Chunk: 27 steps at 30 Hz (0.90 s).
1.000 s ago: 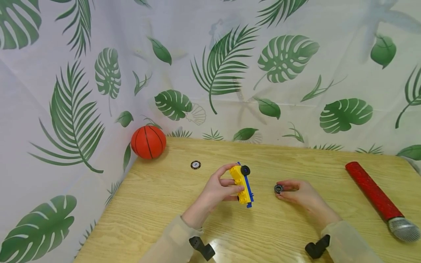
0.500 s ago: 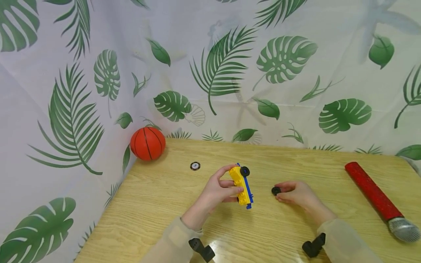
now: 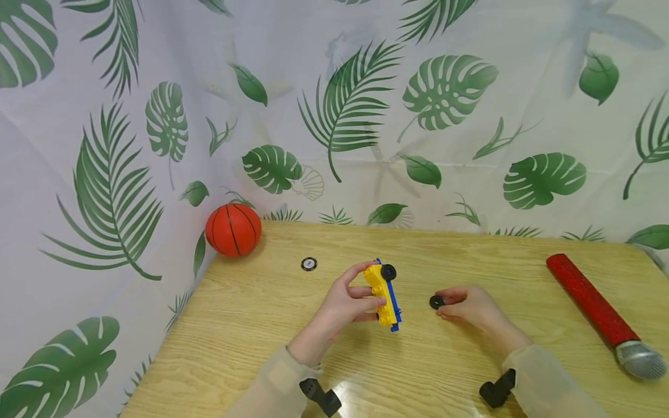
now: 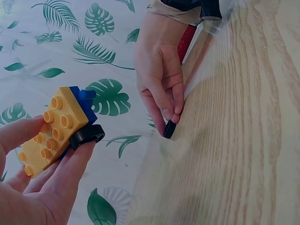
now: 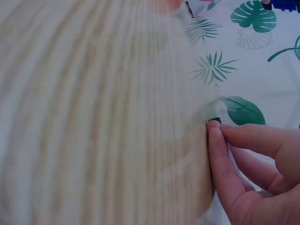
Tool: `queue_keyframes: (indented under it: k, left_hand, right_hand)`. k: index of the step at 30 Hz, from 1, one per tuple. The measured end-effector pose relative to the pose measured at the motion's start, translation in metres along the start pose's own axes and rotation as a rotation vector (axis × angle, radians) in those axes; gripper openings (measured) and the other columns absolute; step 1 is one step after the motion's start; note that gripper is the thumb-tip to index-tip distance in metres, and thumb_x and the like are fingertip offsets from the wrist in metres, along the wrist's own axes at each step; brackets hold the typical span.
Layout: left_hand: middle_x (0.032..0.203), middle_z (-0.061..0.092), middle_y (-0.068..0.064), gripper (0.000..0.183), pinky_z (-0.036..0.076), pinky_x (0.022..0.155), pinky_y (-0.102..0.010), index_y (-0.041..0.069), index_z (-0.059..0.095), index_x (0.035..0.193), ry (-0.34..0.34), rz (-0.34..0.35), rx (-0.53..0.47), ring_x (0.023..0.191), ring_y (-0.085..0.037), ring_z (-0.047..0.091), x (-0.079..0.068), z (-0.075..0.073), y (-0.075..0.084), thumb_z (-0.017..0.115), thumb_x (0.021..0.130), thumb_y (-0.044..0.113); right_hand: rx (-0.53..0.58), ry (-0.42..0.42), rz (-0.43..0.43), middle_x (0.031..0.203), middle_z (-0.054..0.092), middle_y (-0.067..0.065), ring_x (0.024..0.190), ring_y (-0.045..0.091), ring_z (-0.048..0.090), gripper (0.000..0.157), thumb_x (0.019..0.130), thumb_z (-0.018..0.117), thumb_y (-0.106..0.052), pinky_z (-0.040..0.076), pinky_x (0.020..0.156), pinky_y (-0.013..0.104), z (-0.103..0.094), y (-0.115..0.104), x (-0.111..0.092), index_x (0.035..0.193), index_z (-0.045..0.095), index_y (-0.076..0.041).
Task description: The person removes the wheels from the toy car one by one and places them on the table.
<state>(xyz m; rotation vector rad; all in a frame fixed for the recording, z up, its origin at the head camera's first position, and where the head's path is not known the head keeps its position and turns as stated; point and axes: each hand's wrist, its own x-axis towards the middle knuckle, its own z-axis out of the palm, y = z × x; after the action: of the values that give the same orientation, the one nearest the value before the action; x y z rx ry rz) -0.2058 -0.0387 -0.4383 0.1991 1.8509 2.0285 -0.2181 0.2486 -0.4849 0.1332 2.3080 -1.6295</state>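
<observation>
My left hand grips a toy car with a yellow studded body, a blue base and black wheels. It is held above the table, tipped on its side, thumb against the yellow studs. In the left wrist view, the toy car's yellow studs face the camera and a finger lies under one black wheel. To the right, my right hand pinches a small black toy wheel between thumb and fingers, apart from the car. Only a dark sliver of this wheel shows in the right wrist view.
An orange-red toy basketball sits at the table's back left corner. A poker chip lies flat beyond the left hand. On the right lies a red microphone with a silver head. A leaf-print cloth hangs along the table's back and left edges.
My right hand has shifted slightly left with the small wheel, which has turned in the fingers so that a different side faces the head camera. The left hand keeps its hold on the toy car.
</observation>
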Motion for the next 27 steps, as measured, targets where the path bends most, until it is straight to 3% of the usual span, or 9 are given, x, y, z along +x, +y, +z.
queue_keyframes:
  k: [16, 27]
  left_hand:
    - [0.115, 0.071, -0.021, 0.066, 0.061, 0.077, -0.044, 0.027, 0.05, 0.142, -0.007, 0.012, -0.01, 0.099, -0.031, 0.072, 0.0, -0.001, 0.001, 0.072, 0.087, -0.002]
    - [0.117, 0.07, -0.022, 0.066, 0.061, 0.079, -0.045, 0.027, 0.048, 0.144, -0.02, 0.023, -0.013, 0.101, -0.032, 0.071, 0.0, -0.002, 0.001, 0.071, 0.088, -0.002]
  right_hand:
    - [0.093, -0.03, -0.074, 0.11, 0.047, 0.024, 0.081, 0.013, 0.07, 0.054, 0.091, 0.06, 0.01, 0.061, 0.077, 0.03, -0.001, -0.008, -0.008, 0.14, 0.038, 0.019]
    - [0.082, -0.031, -0.152, 0.115, 0.054, 0.02, 0.087, 0.011, 0.07, 0.053, 0.099, 0.057, -0.005, 0.06, 0.082, 0.028, -0.004, -0.019, -0.016, 0.146, 0.038, 0.01]
